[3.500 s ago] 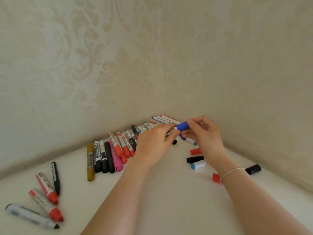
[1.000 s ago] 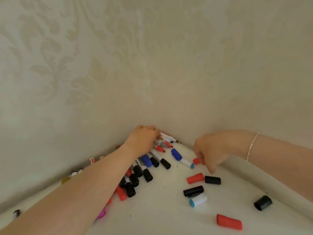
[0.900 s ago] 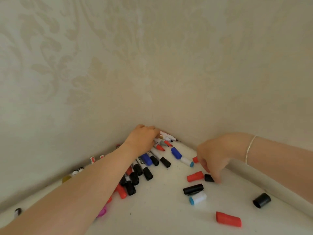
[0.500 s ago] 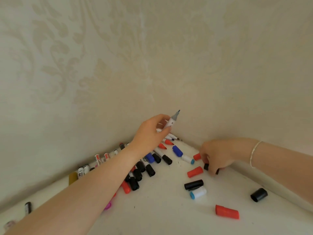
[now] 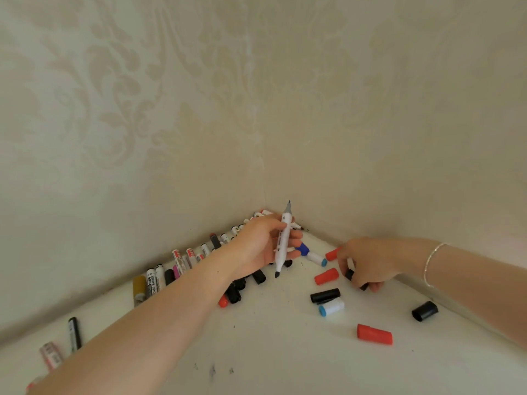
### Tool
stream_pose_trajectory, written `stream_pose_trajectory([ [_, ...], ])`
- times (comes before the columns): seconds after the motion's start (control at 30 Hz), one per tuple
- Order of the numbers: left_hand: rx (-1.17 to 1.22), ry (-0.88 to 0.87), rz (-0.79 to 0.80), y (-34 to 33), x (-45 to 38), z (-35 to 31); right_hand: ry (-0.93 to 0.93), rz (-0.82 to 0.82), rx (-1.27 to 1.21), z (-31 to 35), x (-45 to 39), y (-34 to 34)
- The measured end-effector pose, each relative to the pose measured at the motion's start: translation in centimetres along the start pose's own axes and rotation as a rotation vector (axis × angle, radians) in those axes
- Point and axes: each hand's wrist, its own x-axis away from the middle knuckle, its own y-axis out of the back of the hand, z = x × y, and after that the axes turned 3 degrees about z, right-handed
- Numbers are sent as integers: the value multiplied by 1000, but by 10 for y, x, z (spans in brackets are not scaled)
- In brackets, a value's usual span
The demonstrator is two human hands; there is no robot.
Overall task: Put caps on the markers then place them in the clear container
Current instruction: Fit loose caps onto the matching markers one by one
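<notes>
I'm watching the left hand [image 5: 261, 243] pinching a white marker [image 5: 283, 240] btw thumb and fingers, holding it near upright off the table [image 5: 285, 352]; it's double-ended, both tips bare, grey tip up, dark tip down. I'm seeing the right hand [image 5: 368, 265] to the right of that marker, curling down onto the table w/ fingers closing round a black cap [image 5: 350, 274]; part of the cap is hidden, so I can't tell if it's lifting off the surface.

Outward from the marker: a blue-capped pen [image 5: 309, 252] is lying just behind-right of it, touching nothing I can confirm. A red cap [image 5: 326, 276] is sitting just right of the marker's lower tip, near the right hand. Below that a long black cap [image 5: 325, 295] and a white-blue cap [image 5: 330, 306] are lying side by side, touching or nearly. Further right a short black cap [image 5: 425, 311] is sitting by the wall, and a bigger red cap [image 5: 375, 334] is lying well below-right of the marker. Left of the marker a row of pens [image 5: 176, 266] is running along the wall base, partly behind the left forearm. I'm not finding the clear container in view.
</notes>
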Motion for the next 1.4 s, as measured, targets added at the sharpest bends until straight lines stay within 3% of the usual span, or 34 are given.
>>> stream_pose_trajectory([
  [0.13,-471,38,-31,-1,5,5,-8,-40,13,-2,7,1],
  [0.23,-687,60,11,-6,10,7,-4,-48,-8,-4,11,2],
  [0.47,-714,37,13,-15,7,6,-36,-77,122,0,21,8],
  [0.57,-707,46,-3,-15,8,5,-168,71,261,7,40,13],
  [0.73,-701,67,-40,-15,10,8,-364,381,767,30,68,2],
  [0.9,-699,66,-12,-16,14,12,-389,400,893,23,64,-18],
  [1.1,-647,75,18,-16,13,16,-203,136,537,-4,53,-16],
  [1.27,-441,93,33,-11,13,17,21,13,-267,-25,45,2],
  [1.4,-317,118,20,-4,14,17,130,-22,-585,-32,43,7],
])
